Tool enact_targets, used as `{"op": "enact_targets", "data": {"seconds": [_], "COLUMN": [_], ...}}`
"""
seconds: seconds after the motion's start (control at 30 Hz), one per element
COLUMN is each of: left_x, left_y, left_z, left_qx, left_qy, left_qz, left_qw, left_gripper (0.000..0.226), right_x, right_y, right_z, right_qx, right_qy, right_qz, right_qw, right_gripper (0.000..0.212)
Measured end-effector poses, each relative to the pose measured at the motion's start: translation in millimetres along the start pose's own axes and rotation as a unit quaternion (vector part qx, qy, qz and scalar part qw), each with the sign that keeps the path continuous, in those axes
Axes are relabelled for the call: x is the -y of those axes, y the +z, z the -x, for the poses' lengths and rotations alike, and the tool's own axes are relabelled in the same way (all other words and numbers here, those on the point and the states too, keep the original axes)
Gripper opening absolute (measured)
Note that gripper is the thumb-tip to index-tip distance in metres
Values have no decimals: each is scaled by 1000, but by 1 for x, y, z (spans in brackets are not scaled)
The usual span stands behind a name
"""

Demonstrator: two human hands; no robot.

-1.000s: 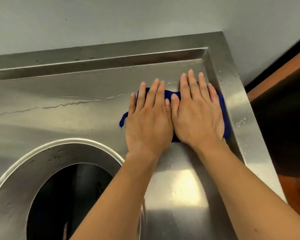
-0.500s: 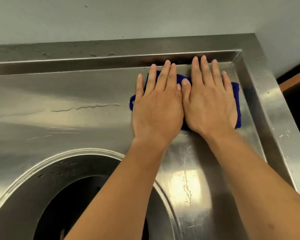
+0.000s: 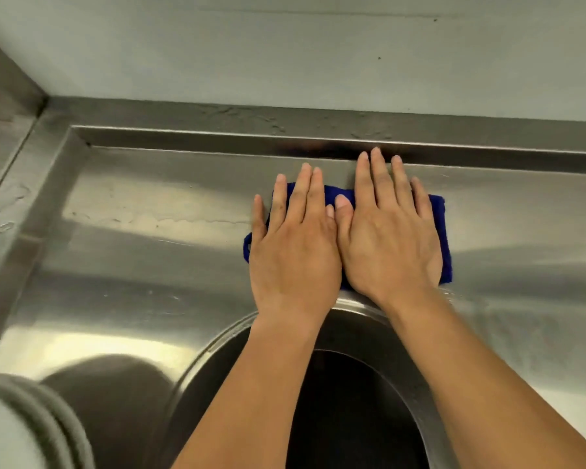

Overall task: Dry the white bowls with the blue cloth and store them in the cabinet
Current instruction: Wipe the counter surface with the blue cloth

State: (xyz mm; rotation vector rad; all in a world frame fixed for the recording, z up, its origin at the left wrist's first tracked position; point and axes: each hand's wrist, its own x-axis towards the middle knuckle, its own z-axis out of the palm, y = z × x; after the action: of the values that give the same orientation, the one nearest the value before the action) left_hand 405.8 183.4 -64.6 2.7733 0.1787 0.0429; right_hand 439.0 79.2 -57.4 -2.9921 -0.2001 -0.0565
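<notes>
A folded blue cloth (image 3: 438, 228) lies flat on the wet steel counter (image 3: 149, 252), close to its back rim. My left hand (image 3: 293, 245) and my right hand (image 3: 389, 238) press side by side on top of it, palms down, fingers straight, thumbs touching. The hands cover most of the cloth; only its edges show. A blurred stack of white bowls (image 3: 11, 431) shows at the bottom left corner of the head view, well apart from both hands.
A round dark opening with a steel rim (image 3: 197, 374) is sunk into the counter just below my wrists. A raised ledge (image 3: 217, 143) runs along the back under the grey wall. The counter's left corner rim (image 3: 31, 198) carries water drops.
Both hands have slid the cloth leftward along the back of the counter. The right corner has left the view; the left corner and the bowls have come in.
</notes>
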Motion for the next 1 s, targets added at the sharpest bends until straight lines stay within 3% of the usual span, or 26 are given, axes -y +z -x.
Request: {"op": "enact_targets", "data": {"seconds": [0.33, 0.7, 0.77, 0.83, 0.9, 1.0], "left_x": [81, 82, 77, 63, 45, 13], "left_y": [-32, -20, -32, -54, -85, -152], "left_z": [14, 13, 13, 19, 30, 62], "left_qx": [-63, -112, -98, -108, -164, -253], "left_qy": [-192, -202, -215, -217, -183, -73], "left_qz": [26, 45, 65, 142, 319, 529], "left_qw": [979, 972, 970, 960, 915, 807], "left_gripper": [65, 58, 57, 53, 49, 49], "right_x": [109, 109, 109, 110, 111, 112], "right_y": [19, 23, 13, -12, -47, -118], "right_z": [-14, -17, -12, -2, 11, 40], "right_qx": [11, -17, -3, -8, -56, -131], "right_qy": [-116, -131, -135, -125, -74, -83], "right_qz": [-9, -30, -54, -147, -339, -512], "right_qw": [993, 991, 989, 981, 936, 845], "right_gripper": [62, 62, 57, 52, 50, 54]}}
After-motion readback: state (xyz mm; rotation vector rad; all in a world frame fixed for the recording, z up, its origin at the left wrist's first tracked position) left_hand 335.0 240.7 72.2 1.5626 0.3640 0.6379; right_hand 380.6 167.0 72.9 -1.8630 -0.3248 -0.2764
